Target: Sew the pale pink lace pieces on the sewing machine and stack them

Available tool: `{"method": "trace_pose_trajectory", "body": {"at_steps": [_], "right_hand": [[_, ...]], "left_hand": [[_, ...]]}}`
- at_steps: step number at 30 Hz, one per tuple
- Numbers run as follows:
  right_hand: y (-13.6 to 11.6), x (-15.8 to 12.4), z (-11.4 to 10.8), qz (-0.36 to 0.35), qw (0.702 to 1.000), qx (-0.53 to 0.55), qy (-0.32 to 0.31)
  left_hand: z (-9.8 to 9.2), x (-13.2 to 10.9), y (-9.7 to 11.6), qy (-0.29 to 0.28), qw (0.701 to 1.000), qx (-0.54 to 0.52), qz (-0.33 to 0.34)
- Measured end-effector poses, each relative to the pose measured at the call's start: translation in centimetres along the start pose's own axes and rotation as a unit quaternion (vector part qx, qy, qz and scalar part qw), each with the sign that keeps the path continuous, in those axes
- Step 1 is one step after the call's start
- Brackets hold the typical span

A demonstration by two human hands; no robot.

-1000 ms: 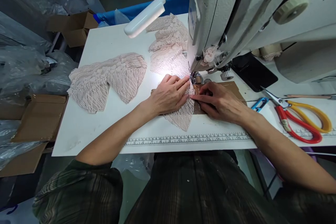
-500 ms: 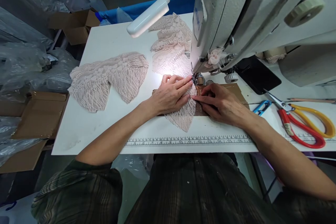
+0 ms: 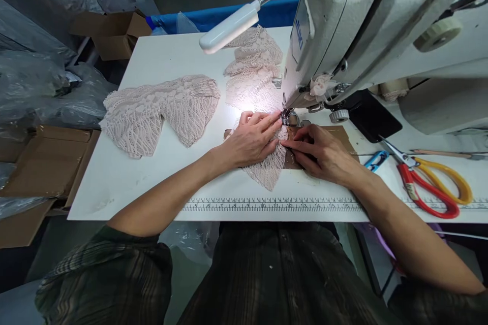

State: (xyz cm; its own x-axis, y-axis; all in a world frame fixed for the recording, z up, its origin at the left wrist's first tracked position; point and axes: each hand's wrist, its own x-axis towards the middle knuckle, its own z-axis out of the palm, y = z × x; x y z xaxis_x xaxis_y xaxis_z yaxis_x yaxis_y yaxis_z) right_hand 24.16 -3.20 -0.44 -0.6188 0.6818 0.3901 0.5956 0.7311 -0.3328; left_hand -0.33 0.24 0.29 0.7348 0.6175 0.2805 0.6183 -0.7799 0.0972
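My left hand (image 3: 256,138) lies flat, fingers stretched out, on a pale pink lace piece (image 3: 268,171). Its fingertips are close beside the presser foot (image 3: 285,116) of the sewing machine (image 3: 318,35). From the other side, my right hand (image 3: 319,151) has its fingers drawn together on the lace's right edge, just in front of the foot. The pinch itself is partly hidden. A pointed end of the lace hangs toward me past a brown board (image 3: 341,136) on the table. Behind my left hand, gathered lace (image 3: 254,71) continues under the lamp's light.
A folded lace stack (image 3: 160,109) lies on the left. Scissors (image 3: 430,175), a blue thread snipper (image 3: 376,161) and a black phone (image 3: 373,116) are at the right. A ruler strip (image 3: 274,205) runs along the front edge. The lamp (image 3: 231,28) hangs overhead. Cardboard boxes (image 3: 49,162) stand left.
The view has shifted slightly, so the machine and lamp appear a little lower and farther right. Both hands keep nearly the same place on the lace.
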Motion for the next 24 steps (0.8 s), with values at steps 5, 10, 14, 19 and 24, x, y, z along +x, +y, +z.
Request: {"method": "trace_pose_trajectory", "body": {"at_steps": [5,10,14,19,24], "right_hand": [[0.01,-0.04,0.00,0.003,1.000,-0.006,-0.005],[-0.07,-0.11,-0.05,0.016,1.000,-0.010,-0.021],[-0.12,-0.03,-0.14,0.015,1.000,-0.012,-0.025],[-0.13,0.25,-0.05,0.013,0.999,-0.034,-0.020],[-0.10,0.66,0.20,0.020,0.998,-0.063,-0.010]], "left_hand": [[0.38,0.18,0.06,0.044,0.997,0.009,0.056],[0.08,0.08,-0.26,0.066,0.994,0.010,0.089],[-0.43,-0.03,-0.29,0.044,0.995,-0.002,0.085],[-0.58,0.01,-0.06,-0.002,0.999,0.013,0.049],[-0.34,0.17,0.01,-0.002,0.999,0.023,0.025]]}}
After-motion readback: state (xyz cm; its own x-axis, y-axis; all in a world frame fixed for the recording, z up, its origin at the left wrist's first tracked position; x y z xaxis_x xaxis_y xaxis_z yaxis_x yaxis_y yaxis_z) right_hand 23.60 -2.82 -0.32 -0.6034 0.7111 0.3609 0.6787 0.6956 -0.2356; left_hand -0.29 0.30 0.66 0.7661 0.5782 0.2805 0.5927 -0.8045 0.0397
